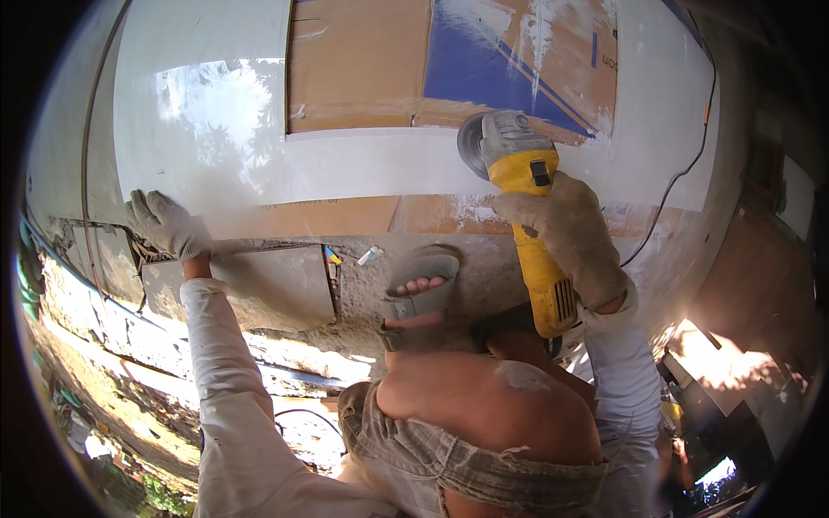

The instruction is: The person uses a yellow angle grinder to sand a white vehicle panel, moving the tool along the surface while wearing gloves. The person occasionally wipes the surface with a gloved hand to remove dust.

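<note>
Two gloved hands in my head view, each doing a very different job. My right hand is wrapped snugly around the yellow angle grinder, thumb across the top of the body, so the tool runs from just below that grip up to its metal head. I'd expect it to be heavy, rigid and front-loaded, likely to twist if held one-handed like this. The yellow barrel is the place to hold it; I'd stay well off the disc, ahead and left of the fist (no side handle that I can make out, for what it's worth).

The disc sits over the glossy white sheet, though I can't tell from here if it's touching. That sheet looks stiff and slick, maybe brittle along its narrow strip, so I'd press on the broad part or outer edge.

Pose-wise, the right forearm comes up behind the tool, wrist fairly straight, with a black cord just outside the grip. Well left of it, my left hand lies flat with fingers spread at the sheet's near corner, gripping nothing, arm reaching nearly straight.
</note>
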`<state>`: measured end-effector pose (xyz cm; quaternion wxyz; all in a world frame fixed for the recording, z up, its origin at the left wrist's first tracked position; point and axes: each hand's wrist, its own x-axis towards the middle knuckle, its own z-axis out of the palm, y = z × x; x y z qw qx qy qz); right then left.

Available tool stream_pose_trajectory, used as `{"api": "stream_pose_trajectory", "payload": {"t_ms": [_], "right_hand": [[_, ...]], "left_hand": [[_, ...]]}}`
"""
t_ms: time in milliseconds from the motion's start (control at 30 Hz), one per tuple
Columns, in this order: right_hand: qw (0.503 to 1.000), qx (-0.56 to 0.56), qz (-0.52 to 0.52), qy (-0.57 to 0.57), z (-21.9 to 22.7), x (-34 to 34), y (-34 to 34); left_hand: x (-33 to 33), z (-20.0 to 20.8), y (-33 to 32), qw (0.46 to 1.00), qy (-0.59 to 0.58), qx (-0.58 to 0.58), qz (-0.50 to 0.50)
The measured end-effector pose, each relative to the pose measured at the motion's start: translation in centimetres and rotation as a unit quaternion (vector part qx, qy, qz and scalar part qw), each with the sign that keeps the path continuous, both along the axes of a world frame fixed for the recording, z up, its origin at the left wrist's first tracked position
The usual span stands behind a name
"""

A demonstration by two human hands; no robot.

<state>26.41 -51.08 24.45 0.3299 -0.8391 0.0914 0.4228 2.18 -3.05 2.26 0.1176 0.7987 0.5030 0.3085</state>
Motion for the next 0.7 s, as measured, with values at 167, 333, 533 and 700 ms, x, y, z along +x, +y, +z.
{"api": "stream_pose_trajectory", "payload": {"t_ms": [167,333,533,700], "right_hand": [[0.999,0.015,-0.043,0.002,0.1,0.4,-1.6],[0.997,-0.019,-0.072,0.011,0.5,1.1,-3.8],[0.998,-0.043,-0.044,-0.021,2.2,2.5,-7.1],[0.979,-0.161,0.104,-0.064,9.2,5.4,-12.2]], "left_hand": [[-0.3,-0.1,0.3,1.000,0.021,0.016,-0.005],[-0.6,-0.7,0.7,1.000,0.010,0.026,-0.010],[-1.0,-1.3,1.3,1.000,0.008,0.015,-0.007],[-1.4,-1.6,1.6,0.999,0.040,0.030,-0.021]]}}
